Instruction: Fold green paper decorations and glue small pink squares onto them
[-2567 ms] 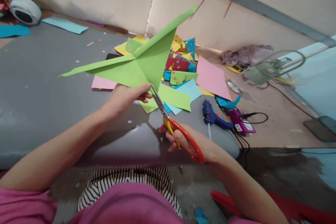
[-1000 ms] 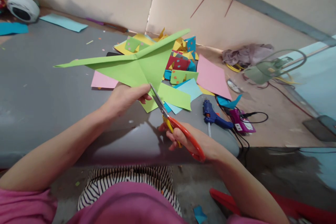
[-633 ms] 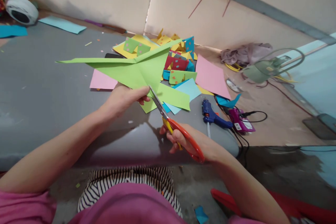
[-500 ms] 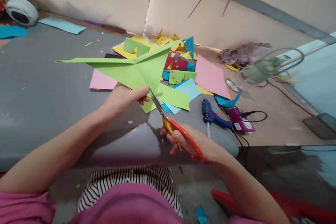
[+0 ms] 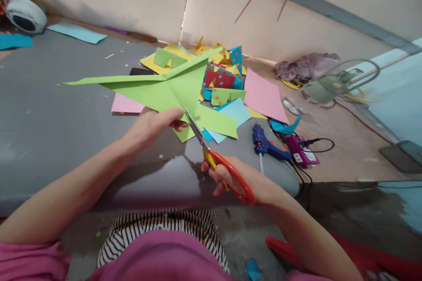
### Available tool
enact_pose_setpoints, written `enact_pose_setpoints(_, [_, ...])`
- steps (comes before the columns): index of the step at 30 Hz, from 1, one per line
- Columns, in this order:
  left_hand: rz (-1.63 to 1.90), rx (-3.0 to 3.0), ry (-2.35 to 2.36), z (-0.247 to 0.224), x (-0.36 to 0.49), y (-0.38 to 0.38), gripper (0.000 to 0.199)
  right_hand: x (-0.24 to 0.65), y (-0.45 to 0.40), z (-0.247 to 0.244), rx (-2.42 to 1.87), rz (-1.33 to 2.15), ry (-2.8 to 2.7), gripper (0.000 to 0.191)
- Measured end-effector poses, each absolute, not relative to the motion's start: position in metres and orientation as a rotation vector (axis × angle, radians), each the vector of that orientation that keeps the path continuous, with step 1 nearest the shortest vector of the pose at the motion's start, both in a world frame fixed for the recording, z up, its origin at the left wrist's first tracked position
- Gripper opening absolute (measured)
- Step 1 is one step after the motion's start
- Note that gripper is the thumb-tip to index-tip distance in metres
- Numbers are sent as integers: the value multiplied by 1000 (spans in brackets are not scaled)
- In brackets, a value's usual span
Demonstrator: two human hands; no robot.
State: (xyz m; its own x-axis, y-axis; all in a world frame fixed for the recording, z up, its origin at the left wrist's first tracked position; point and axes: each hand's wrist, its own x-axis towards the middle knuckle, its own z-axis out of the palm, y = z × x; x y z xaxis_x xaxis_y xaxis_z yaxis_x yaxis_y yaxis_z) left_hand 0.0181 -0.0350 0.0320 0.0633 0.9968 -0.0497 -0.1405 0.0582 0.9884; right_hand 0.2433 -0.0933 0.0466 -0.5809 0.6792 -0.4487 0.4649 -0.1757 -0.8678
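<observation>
My left hand (image 5: 160, 124) pinches the lower edge of a large folded sheet of light green paper (image 5: 148, 92), held up over the table. In my right hand (image 5: 227, 173) is a pair of scissors (image 5: 211, 149) with one orange and one yellow handle. Their blades look nearly closed and lie against the green paper, with the tips close to my left thumb. Behind the sheet lies a heap of folded, dotted paper pieces (image 5: 219, 78) in red, yellow, blue and green. A light green paper strip (image 5: 219, 123) extends right of the blades.
A blue glue gun (image 5: 263, 140) lies near the table's right end, beside a purple power strip (image 5: 301, 151) with black cables. Pink paper (image 5: 265, 96) rests behind it. A white tape roll (image 5: 26, 14) sits at the far left. A green metal object with a loop handle (image 5: 332, 85) stands right.
The green sheet has shifted and tilted slightly to the left, its long left tip dropping a little. My left hand has moved slightly left; the scissors have barely moved.
</observation>
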Motion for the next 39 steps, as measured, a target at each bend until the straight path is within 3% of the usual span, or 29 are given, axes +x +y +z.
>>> enact_pose_setpoints(27, [1204, 1192, 1156, 20, 14, -29, 19, 245, -93, 42, -1327, 1940, -1777, 58])
enact_pose_setpoints(39, [1069, 1326, 1192, 27, 16, -38, 25, 243, -94, 48, -1372, 1822, -1903, 67])
